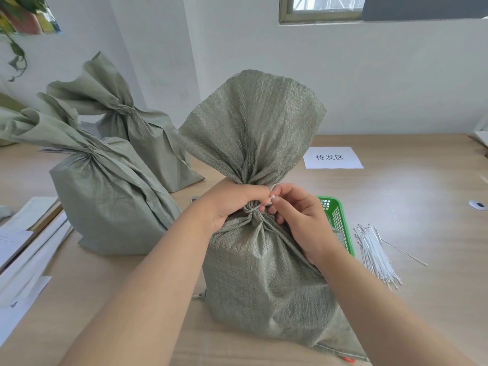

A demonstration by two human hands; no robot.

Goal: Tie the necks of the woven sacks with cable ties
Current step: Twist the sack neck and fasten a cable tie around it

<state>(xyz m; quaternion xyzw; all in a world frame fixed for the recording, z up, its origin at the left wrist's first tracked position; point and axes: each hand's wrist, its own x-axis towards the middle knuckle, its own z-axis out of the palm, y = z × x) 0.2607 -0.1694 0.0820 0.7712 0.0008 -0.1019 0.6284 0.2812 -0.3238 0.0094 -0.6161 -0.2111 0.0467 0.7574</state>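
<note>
The sack [264, 273] neck is gripped by the left hand [235, 202]. A white tie [260, 207], looped round it, is pinched by the right hand [298, 215].

Light wooden table [396, 207], surface sound. A white paper sign [333, 157] with printed characters lies flat toward the far side. A green plastic mesh basket [335, 215] stands nearer, partly hidden. A small round black-and-white object [477, 205] lies near the right edge. White sheets and boards [29, 241] are stacked at left. A trailing potted plant [15, 27] hangs upper left. A window frame [320, 14] is set in the white wall [396, 88].
</note>
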